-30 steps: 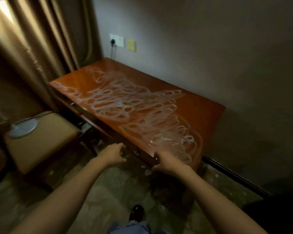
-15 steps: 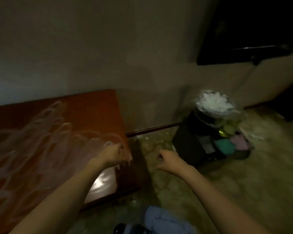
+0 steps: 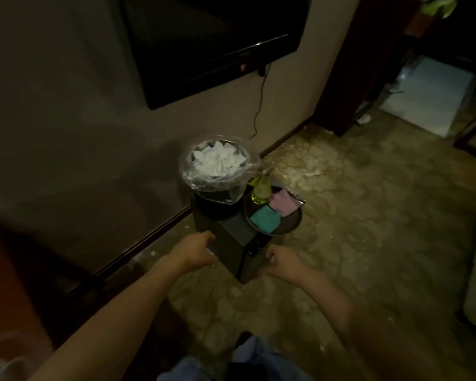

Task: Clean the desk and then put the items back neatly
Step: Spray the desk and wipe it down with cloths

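Note:
A tall black box [image 3: 232, 243] stands on the floor by the wall. On it sit a bin [image 3: 219, 167] with a clear liner, full of white tissues, and a round dark tray [image 3: 291, 225]. The tray holds a teal cloth [image 3: 265, 220], a pink cloth [image 3: 285, 202] and a yellow-green spray bottle [image 3: 261, 192]. My left hand [image 3: 195, 251] hovers at the box's left side and my right hand [image 3: 283, 259] at its right side. Both have loosely curled fingers and hold nothing. The red-brown desk [image 3: 0, 270] shows at the lower left, with pale foam streaks.
A dark flat screen [image 3: 204, 42] hangs on the wall above the bin, its cable trailing down. The mottled floor [image 3: 368, 243] spreads to the right toward a lit doorway [image 3: 423, 97]. White scraps lie along the baseboard.
My view has swung right from the foam-streaked desk to the black box. Both hands have left the desk's edge and now flank the box.

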The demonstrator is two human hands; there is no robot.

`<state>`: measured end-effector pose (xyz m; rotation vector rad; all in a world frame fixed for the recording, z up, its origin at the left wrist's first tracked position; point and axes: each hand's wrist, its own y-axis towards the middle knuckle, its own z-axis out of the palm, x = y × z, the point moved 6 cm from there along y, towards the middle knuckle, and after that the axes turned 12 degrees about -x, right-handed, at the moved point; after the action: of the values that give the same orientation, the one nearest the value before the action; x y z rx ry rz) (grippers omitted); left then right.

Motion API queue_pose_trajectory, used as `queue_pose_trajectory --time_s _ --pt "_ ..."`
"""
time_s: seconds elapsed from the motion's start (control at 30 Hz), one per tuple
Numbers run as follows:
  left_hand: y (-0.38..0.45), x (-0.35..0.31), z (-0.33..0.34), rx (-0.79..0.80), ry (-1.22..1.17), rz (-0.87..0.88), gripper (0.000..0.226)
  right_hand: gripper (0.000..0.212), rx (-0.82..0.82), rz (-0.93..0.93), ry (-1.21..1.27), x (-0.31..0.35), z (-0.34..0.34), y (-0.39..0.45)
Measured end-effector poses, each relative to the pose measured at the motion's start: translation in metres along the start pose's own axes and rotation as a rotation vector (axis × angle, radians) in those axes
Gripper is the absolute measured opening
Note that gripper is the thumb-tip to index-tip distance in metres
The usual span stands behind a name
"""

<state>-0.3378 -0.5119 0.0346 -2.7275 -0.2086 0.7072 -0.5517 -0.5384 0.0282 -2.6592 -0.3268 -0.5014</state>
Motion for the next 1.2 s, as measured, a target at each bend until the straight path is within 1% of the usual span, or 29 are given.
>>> queue_pose_trajectory --time_s 0.13,0.27,0.33,0.43,0.5,0.57,0.67,0.77,0.9,1.0,1.1,1.13,1.2 --pt "0.050 -0.041 0.003 0.032 0.039 0.045 0.061 0.041 -0.049 0.070 0.062 -0.039 -0.033 0.030" --pt "0.104 -0.073 0.010 0.071 0.034 0.100 0.053 0.035 -0.058 0.088 0.071 -0.064 -0.051 0.069" --pt "0.130 -0.084 0.013 0.076 0.024 0.119 0.051 0.038 -0.042 0.109 0.074 -0.072 -0.054 0.093" --pt "0.172 -0.094 0.009 0.063 -0.007 0.125 0.047 0.046 0.003 0.139 0.083 -0.075 -0.058 0.134" --pt "0.204 -0.094 0.003 0.059 -0.035 0.104 0.050 0.047 0.023 0.160 0.113 -0.077 -0.063 0.166" --pt "0.235 -0.092 -0.002 0.047 -0.068 0.092 0.048 0.048 0.035 0.151 0.139 -0.076 -0.071 0.198" --pt "0.267 -0.091 -0.001 0.061 -0.071 0.083 0.047 0.059 0.031 0.119 0.137 -0.072 -0.080 0.239" --pt "0.281 -0.086 0.010 0.114 -0.097 0.039 0.049 0.056 0.022 0.139 0.148 -0.078 -0.079 0.262" --pt "0.289 -0.074 0.039 0.193 -0.169 -0.055 0.049 0.061 0.018 0.141 0.155 -0.091 -0.073 0.297" --pt "0.285 -0.069 0.056 0.225 -0.233 -0.143 0.049 0.063 0.068 0.182 0.181 -0.101 -0.066 0.323" --pt "0.288 -0.065 0.074 0.192 -0.341 -0.248 0.076 0.057 0.115 0.163 0.213 -0.114 -0.050 0.341" --pt "0.289 -0.062 0.082 0.196 -0.350 -0.309 0.075 0.057 0.114 0.172 0.233 -0.121 -0.044 0.347" --pt "0.295 -0.058 0.095 0.179 -0.275 -0.394 0.057 0.064 0.083 0.186 0.281 -0.136 -0.031 0.365"
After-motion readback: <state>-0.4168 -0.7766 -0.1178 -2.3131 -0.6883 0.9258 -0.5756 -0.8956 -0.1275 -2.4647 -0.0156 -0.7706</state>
